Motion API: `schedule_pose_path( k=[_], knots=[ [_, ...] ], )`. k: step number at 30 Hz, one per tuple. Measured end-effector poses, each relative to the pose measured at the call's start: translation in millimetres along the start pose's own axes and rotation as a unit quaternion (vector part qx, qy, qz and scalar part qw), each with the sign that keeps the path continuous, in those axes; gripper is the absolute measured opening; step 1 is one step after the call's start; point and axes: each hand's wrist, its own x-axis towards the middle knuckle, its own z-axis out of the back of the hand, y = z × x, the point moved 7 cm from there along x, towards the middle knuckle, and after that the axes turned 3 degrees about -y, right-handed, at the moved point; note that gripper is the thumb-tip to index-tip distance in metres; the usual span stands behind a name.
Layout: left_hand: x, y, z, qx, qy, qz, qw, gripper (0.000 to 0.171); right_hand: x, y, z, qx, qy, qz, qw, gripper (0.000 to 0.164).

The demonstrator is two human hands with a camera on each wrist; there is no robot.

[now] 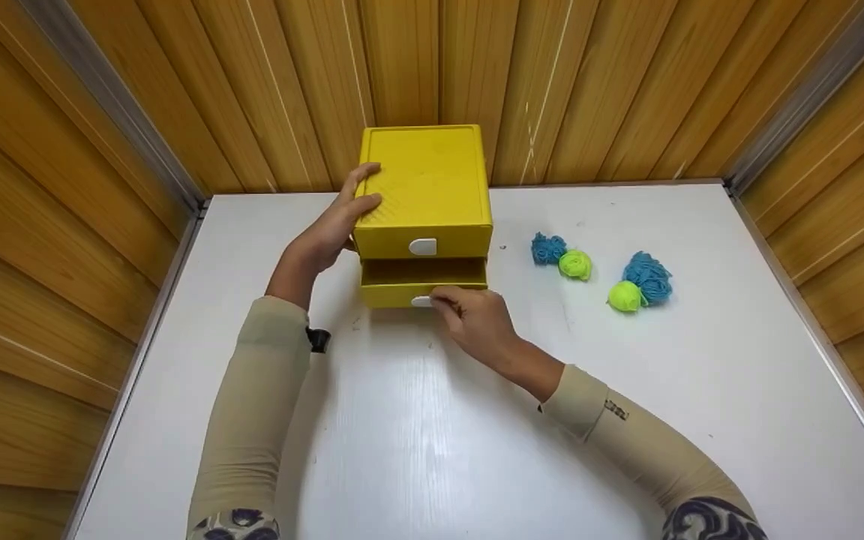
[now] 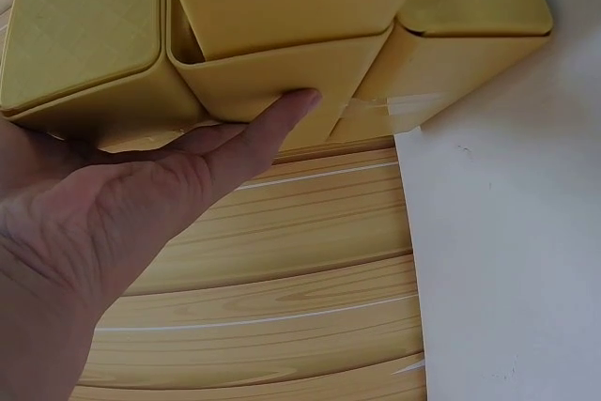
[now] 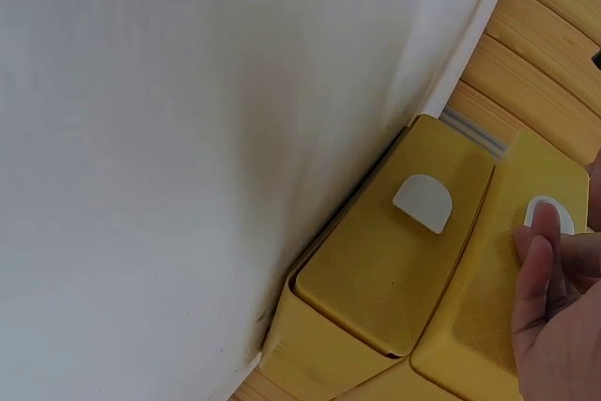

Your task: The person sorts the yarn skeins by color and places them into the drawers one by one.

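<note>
A yellow drawer cabinet (image 1: 424,172) stands at the back of the white table, with white tab handles on its drawers. My left hand (image 1: 331,225) rests against its left side, fingertips over the top edge; in the left wrist view a straight digit lies along the side wall. My right hand (image 1: 481,322) pinches the white handle (image 1: 421,301) of the middle drawer (image 1: 387,296), which is pulled partway out. The right wrist view shows the closed bottom drawer (image 3: 394,251) with its own handle (image 3: 424,202). The top drawer (image 1: 383,241) is closed. Inside the middle drawer, nothing is visible.
Right of the cabinet lie two bundles of blue yarn (image 1: 548,248) (image 1: 648,277) and two neon green yarn balls (image 1: 574,265) (image 1: 625,297). Wood-patterned panels (image 1: 627,90) enclose the table (image 1: 402,450) at the back and both sides.
</note>
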Motion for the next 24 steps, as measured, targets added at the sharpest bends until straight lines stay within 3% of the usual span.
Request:
schedule_pose_path(
  k=[3,16,24],
  knots=[
    [0.0,-0.6,0.1,0.001,-0.003,-0.002,1.0,0.057,-4,4,2,0.004,0.005,0.007,1.0,0.012],
    [0.3,-1.3,1.0,0.011,-0.002,-0.002,0.9999,0.058,-21,12,7,0.02,0.033,-0.03,0.999,0.016],
    [-1.2,-0.8,1.0,0.003,0.0,-0.01,1.0,0.057,-32,22,9,0.02,0.021,-0.006,1.0,0.012]
  ],
)
